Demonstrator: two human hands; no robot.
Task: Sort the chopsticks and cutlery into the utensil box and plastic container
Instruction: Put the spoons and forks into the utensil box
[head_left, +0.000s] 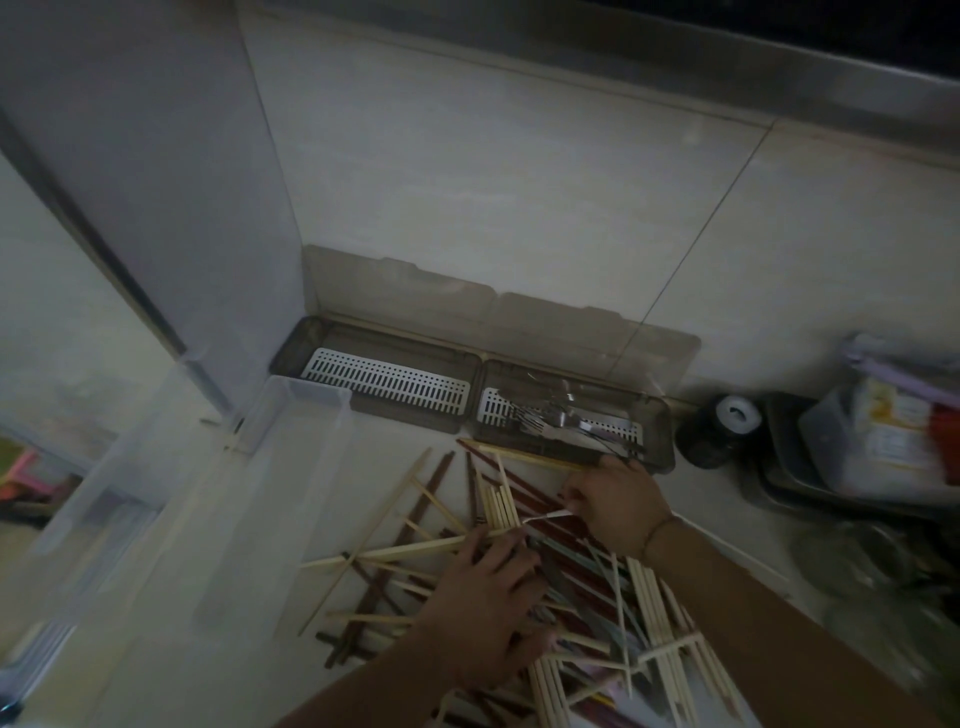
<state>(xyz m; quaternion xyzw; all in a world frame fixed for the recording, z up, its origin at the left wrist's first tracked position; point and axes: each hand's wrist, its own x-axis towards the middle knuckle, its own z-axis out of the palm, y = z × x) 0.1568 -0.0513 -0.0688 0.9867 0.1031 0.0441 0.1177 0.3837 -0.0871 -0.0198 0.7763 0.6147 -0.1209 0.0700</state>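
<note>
A heap of pale and dark red-brown chopsticks (519, 561) lies scattered on the counter. My left hand (483, 603) rests flat on the heap with fingers spread. My right hand (618, 506) pinches a thin white utensil (545, 516) at the heap's far side. Behind stand two grey utensil boxes with lids up: the left box (379, 379) shows only its white slotted tray, the right box (571, 415) holds metal forks and spoons. A clear plastic container (291, 467) stands at the left.
A dark jar with a white top (719, 428) stands right of the boxes. Further right is a dark tray with plastic tubs and packets (878, 441). A tiled wall rises behind, and a grey panel (145, 156) closes the left.
</note>
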